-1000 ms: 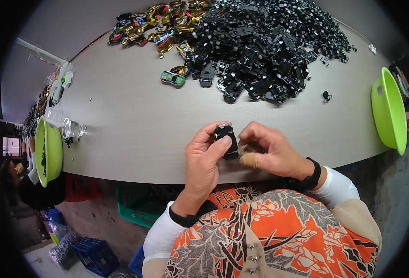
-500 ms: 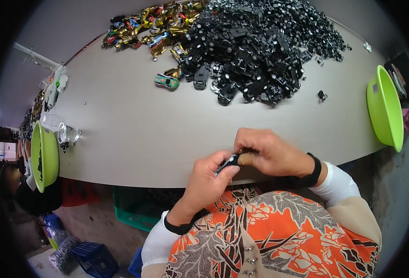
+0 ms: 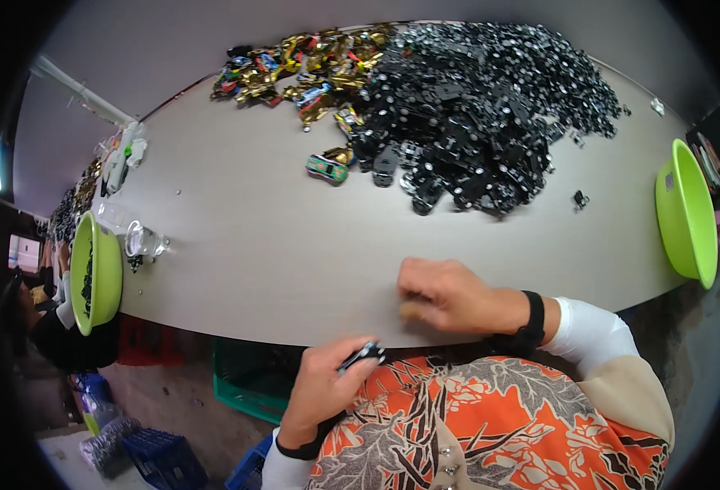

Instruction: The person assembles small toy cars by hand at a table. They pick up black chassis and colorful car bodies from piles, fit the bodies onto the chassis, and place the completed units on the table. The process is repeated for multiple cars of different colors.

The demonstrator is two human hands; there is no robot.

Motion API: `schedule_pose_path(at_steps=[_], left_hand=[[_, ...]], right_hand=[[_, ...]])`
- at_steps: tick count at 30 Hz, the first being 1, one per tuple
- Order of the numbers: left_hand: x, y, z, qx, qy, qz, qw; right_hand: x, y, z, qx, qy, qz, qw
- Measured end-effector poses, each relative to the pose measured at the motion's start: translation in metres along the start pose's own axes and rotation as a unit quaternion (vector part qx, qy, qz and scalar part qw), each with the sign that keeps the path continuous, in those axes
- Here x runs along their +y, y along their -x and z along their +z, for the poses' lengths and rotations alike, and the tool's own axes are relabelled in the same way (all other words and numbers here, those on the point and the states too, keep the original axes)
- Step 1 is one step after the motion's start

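My left hand point(image 3: 325, 382), just off the near table edge, is closed around a small dark toy car point(image 3: 363, 357); fingers cover much of the car. To its right, apart from it, my right hand point(image 3: 450, 296) hovers over the near part of the table. Its fingers are curled and smeared by motion, with a tan covering on one digit; whether anything is in them cannot be seen. Farther off lie a green toy car point(image 3: 327, 169) and a dark car chassis point(image 3: 385, 166), in front of a big heap of black toy car chassis point(image 3: 466, 122).
Gold and coloured car shells point(image 3: 295, 69) are heaped at the back left. A green basin point(image 3: 108, 278) and a clear cup point(image 3: 144, 241) stand left; another green basin point(image 3: 686, 216) is right. Below the edge sits a green crate point(image 3: 242, 380). A person point(image 3: 50, 327) works far left.
My hands have separated: the left moved down and left with the toy car, the right drew away from it. The whole view has shifted slightly.
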State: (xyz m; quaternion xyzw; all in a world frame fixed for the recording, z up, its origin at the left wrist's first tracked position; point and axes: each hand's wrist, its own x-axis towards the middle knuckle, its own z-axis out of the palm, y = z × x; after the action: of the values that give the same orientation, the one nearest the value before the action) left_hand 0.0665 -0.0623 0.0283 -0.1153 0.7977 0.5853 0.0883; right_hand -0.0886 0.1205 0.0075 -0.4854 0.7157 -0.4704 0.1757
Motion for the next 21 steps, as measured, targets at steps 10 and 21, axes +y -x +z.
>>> schedule_pose_path(at_steps=[10, 21], left_hand=[[-0.001, 0.027, -0.068, 0.087, -0.276, 0.040, 0.956], [0.017, -0.188, -0.061, 0.168, -0.472, 0.306, 0.809]], right_hand=[[0.030, -0.019, -0.038, 0.097, 0.233, -0.019, 0.967], [0.019, 0.022, -0.048, 0.155, 0.115, 0.021, 0.981]])
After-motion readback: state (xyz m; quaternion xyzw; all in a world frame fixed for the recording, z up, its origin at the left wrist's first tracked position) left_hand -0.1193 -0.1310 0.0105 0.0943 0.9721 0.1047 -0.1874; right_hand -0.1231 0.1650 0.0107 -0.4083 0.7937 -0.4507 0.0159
